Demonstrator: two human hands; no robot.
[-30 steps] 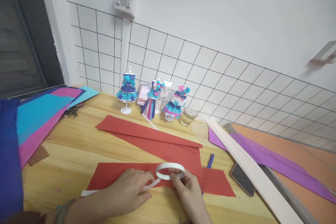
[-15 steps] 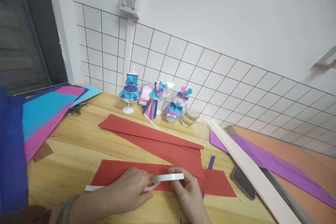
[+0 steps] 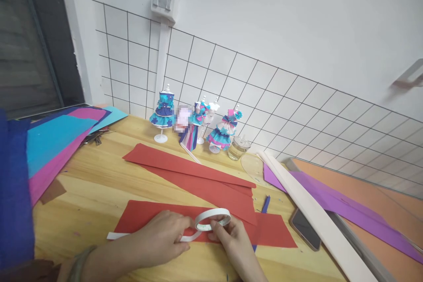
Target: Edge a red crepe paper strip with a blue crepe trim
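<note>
A roll of white tape (image 3: 213, 214) is in my right hand (image 3: 233, 238), whose thumb and fingers grip the ring at its right side. From the roll a loose tape strip (image 3: 191, 238) curves down to my left hand (image 3: 167, 233), closed on it between thumb and forefinger. The strip's far end sticks out on the left, past the red paper sheet (image 3: 145, 211); my left wrist and hand hide its middle. Both hands are low over that sheet's near edge. More red paper strips (image 3: 191, 169) lie just behind, overlapping it on the right.
Small dress forms in paper outfits (image 3: 161, 114) stand at the back beside a glass cup (image 3: 238, 147). On the right are a phone (image 3: 306, 229), a long pale strip (image 3: 313, 211) and purple paper (image 3: 346, 211). Colored sheets (image 3: 56, 141) are piled on the left.
The tape roll has tilted in my right hand, so its open ring now shows instead of its edge. My left hand has stayed nearly in place.
</note>
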